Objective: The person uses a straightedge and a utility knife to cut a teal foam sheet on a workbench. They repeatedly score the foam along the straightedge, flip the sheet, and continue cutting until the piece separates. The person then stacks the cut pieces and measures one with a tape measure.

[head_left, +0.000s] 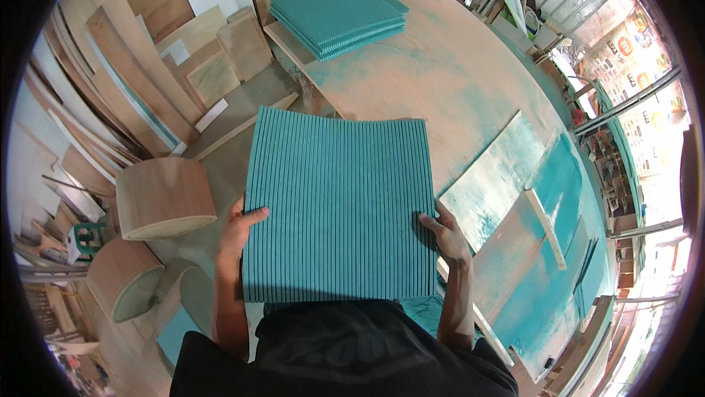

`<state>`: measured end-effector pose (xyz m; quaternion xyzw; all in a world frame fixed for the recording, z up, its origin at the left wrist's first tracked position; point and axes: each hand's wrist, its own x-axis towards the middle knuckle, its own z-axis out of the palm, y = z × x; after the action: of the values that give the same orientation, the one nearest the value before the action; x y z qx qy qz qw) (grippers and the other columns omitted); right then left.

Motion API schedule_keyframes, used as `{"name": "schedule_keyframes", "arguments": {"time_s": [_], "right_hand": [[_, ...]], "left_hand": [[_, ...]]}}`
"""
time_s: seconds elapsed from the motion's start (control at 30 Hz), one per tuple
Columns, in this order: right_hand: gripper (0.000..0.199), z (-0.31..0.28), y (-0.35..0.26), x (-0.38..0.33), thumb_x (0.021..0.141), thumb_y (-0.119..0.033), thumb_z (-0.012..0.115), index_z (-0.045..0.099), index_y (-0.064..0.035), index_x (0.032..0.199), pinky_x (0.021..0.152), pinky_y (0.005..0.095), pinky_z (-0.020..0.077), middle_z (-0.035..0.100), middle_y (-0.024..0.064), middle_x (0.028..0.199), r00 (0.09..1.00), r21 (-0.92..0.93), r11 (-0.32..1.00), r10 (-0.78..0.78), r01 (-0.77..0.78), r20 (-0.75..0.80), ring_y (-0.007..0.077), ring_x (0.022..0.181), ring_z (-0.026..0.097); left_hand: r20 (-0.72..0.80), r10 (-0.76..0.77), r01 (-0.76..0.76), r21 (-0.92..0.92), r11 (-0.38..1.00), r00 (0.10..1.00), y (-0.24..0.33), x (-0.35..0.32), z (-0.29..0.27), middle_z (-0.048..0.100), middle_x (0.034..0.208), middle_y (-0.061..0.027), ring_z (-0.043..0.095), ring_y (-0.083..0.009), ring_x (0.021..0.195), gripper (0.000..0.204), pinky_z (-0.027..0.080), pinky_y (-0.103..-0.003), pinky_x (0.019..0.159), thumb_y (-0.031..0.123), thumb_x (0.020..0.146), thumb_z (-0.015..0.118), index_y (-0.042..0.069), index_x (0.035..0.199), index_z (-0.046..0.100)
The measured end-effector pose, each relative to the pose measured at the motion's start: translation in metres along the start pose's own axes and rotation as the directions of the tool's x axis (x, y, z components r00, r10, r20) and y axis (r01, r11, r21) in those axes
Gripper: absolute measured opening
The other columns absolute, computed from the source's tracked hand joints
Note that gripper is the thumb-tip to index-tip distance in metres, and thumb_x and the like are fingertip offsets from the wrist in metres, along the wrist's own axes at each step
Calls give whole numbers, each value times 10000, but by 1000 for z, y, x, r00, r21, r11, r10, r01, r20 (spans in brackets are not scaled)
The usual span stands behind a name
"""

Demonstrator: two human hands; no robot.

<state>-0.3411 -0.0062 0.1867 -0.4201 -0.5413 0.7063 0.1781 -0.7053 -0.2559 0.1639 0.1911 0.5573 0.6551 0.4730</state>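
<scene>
A square teal panel (339, 206) with close parallel grooves is held up in front of my body, its top edge slightly bowed. My left hand (239, 228) grips its left edge, thumb on the front face and fingers behind. On the opposite edge my right hand (446, 234) does the same, its thumb tip darkened. The fingers behind the panel are mostly hidden. Beyond it, a stack of similar grooved teal panels (330, 11) lies at the far left corner of a large wooden table (411, 77) smeared with teal paint.
A paint-marked board (496, 177) lies on the table at right, with a wooden strip (545, 228) near it. Curved wooden forms (165, 199) stand on the floor at left. Tall boards (139, 74) lean along the left wall. A thin batten (250, 125) lies across the floor.
</scene>
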Motion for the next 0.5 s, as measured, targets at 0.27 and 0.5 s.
{"name": "schedule_keyframes", "arguments": {"time_s": [0.27, 0.5], "right_hand": [[514, 0, -84, 227, 1030, -202, 679, 540, 56, 1452, 947, 336, 545, 729, 148, 1177, 966, -278, 925, -255, 259, 53, 167, 1048, 686], [422, -14, -209, 510, 956, -189, 677, 664, 34, 1314, 993, 414, 516, 741, 196, 1158, 890, -684, 637, -454, 355, 40, 262, 1095, 699]], "left_hand": [[-124, 176, -133, 291, 948, 977, 85, 178, 15, 713, 1190, -100, 673, -208, 1093, 408, 492, -352, 1002, 15, 964, 622, -32, 1367, 589], [-304, 162, -112, 173, 978, 939, 119, 387, 34, 695, 1172, -106, 644, -196, 1081, 296, 464, -367, 1003, 33, 971, 658, -42, 1256, 623]]}}
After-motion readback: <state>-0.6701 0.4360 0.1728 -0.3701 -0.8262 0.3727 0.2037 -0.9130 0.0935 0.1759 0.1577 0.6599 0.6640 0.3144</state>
